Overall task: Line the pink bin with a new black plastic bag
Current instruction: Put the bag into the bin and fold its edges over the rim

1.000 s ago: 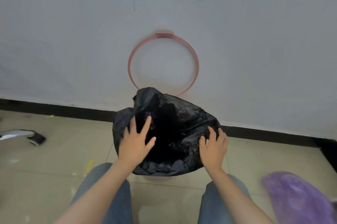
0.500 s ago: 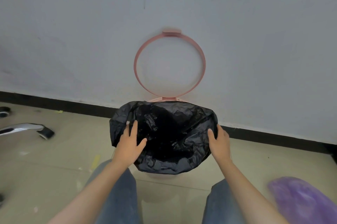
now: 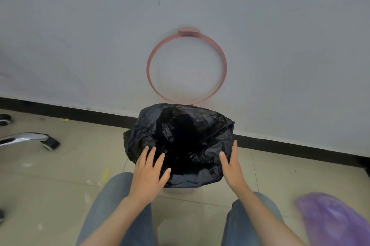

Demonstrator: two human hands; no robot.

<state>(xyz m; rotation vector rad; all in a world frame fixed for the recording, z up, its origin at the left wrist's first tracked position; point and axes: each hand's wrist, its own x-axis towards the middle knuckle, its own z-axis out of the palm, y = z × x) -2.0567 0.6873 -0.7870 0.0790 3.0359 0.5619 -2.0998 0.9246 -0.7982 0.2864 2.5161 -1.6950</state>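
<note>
Lining the pink bin (image 3: 176, 191), the black plastic bag (image 3: 180, 143) hangs open inside it, its edge folded over the rim. Left hand (image 3: 149, 173) lies flat, fingers spread, on the near-left edge; right hand (image 3: 232, 167) presses the right side, fingers straight. Behind stands the pink ring lid (image 3: 187, 67), raised against the wall (image 3: 80, 35).

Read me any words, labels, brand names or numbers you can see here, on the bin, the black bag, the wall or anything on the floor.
None: no text can be read in this view.
black bag: plain, no print.
pink ring raised against the wall: no label visible.
purple bag: blurred, no print that can be made out.
</note>
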